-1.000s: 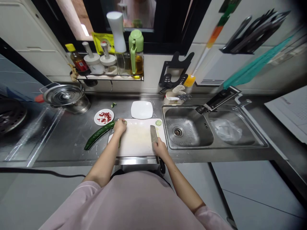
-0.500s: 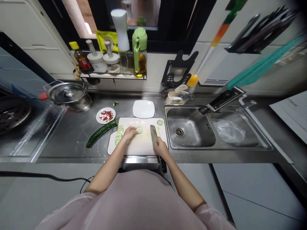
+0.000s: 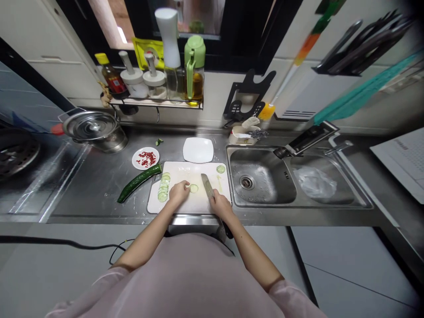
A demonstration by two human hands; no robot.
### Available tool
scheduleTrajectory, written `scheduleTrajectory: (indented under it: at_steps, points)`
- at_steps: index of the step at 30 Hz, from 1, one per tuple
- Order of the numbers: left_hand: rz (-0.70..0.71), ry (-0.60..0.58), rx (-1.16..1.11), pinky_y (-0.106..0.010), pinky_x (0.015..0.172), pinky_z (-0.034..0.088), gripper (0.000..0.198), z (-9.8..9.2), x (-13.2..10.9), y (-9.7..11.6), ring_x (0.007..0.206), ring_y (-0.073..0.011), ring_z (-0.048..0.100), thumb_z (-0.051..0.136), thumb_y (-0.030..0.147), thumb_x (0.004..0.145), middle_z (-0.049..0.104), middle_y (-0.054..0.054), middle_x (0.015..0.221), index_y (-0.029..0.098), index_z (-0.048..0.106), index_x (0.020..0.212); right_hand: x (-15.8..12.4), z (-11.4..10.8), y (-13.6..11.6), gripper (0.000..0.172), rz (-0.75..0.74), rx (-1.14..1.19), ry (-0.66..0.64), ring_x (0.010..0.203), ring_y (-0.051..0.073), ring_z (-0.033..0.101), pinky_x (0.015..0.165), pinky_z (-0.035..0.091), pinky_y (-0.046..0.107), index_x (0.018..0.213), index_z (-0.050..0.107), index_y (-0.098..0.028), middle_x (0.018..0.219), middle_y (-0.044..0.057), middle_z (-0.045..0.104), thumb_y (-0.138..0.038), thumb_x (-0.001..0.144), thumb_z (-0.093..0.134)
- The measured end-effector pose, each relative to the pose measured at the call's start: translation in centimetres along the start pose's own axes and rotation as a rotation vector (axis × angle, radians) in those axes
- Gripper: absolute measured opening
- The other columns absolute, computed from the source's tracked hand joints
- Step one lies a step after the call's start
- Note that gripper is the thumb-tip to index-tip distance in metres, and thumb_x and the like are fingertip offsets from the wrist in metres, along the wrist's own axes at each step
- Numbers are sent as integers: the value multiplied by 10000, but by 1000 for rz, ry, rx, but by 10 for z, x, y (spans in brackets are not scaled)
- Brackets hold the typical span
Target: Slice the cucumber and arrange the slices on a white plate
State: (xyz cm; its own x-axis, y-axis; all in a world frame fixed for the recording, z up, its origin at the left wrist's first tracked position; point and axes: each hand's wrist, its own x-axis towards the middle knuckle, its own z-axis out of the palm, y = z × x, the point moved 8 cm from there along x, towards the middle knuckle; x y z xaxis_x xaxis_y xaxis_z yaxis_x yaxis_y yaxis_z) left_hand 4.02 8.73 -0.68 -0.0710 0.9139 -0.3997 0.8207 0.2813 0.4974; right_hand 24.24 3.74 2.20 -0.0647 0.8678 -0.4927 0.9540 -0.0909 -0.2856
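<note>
A white cutting board (image 3: 198, 203) lies on the steel counter in front of me. My left hand (image 3: 179, 192) rests on it with fingers curled, fingertips pressing a small stack of cucumber slices (image 3: 194, 188). My right hand (image 3: 219, 206) grips the handle of a cleaver (image 3: 208, 187), whose blade lies just right of those slices. A row of cut cucumber slices (image 3: 163, 187) fans along the board's left edge. One lone slice (image 3: 220, 168) sits at the board's far right corner. A whole piece of cucumber (image 3: 139, 182) lies on the counter left of the board.
A small plate of chopped red chili (image 3: 145, 158) and a white square plate (image 3: 198, 150) sit behind the board. The sink (image 3: 261, 181) is to the right, a lidded steel pot (image 3: 92, 130) at far left. Bottles stand on a shelf (image 3: 155, 102) by the wall.
My left hand left the cucumber at the board's left corner and carried slices to the board's middle. The row of slices came into view. The cleaver shifted left toward the slices.
</note>
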Motion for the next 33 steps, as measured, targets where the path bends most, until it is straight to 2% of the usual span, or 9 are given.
scheduleTrajectory:
  at_steps: [10, 19, 33]
  points:
    - [35, 48, 21, -269, 750, 431, 206, 4, 1, 10, 911, -181, 629, 588, 224, 789, 699, -10, 987, 271, 659, 977, -25, 2, -25, 302, -134, -193, -61, 925, 252, 658, 736, 397, 300, 1197, 483, -203, 993, 126, 692, -211, 923, 356]
    - [7, 62, -3, -259, 728, 428, 170, 1, 0, 7, 911, -181, 624, 576, 243, 805, 694, -26, 1021, 256, 675, 943, -30, 8, -26, 274, -181, -260, -64, 905, 264, 671, 705, 401, 303, 1153, 489, -189, 972, 136, 705, -191, 914, 355]
    - [10, 68, 19, -269, 727, 436, 207, 1, 4, 7, 897, -199, 640, 536, 222, 823, 714, -33, 1019, 272, 709, 924, -30, 10, -30, 292, -170, -275, -54, 930, 264, 674, 731, 424, 314, 1175, 478, -182, 981, 141, 704, -170, 907, 364]
